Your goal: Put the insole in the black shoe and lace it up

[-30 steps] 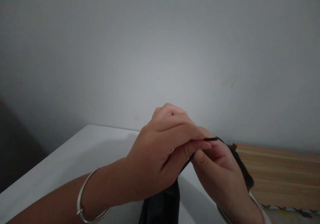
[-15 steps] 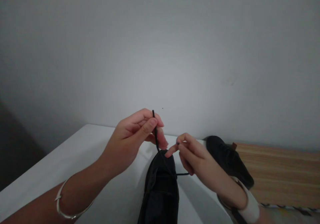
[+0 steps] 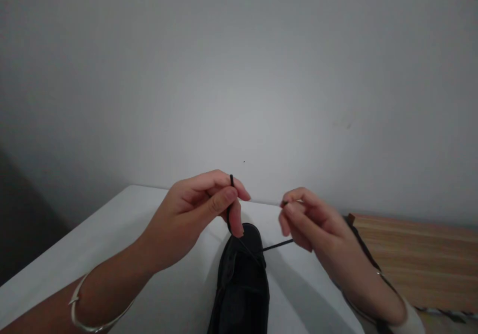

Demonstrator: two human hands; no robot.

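A black shoe (image 3: 242, 284) points its toe away from me on the white table. My left hand (image 3: 203, 207) pinches one end of a black shoelace (image 3: 245, 247) between thumb and forefinger, above the shoe's left side. The lace's short tip sticks up past the thumb. To the right of the shoe, my right hand (image 3: 311, 219) is closed, with a dark lace end just showing at its fingertips. From the shoe's front opening the lace runs out to both hands. Inside the shoe it is too dark to make out detail.
The white table (image 3: 145, 209) meets a grey wall (image 3: 239, 75) at its far edge. A second black shoe (image 3: 358, 237) lies at right, mostly hidden behind my right hand and forearm. Beyond it is a wood-grain surface (image 3: 418, 259).
My right hand has moved right, away from my left hand, drawing its lace side out and up. My left hand has dropped slightly, still pinching its lace end.
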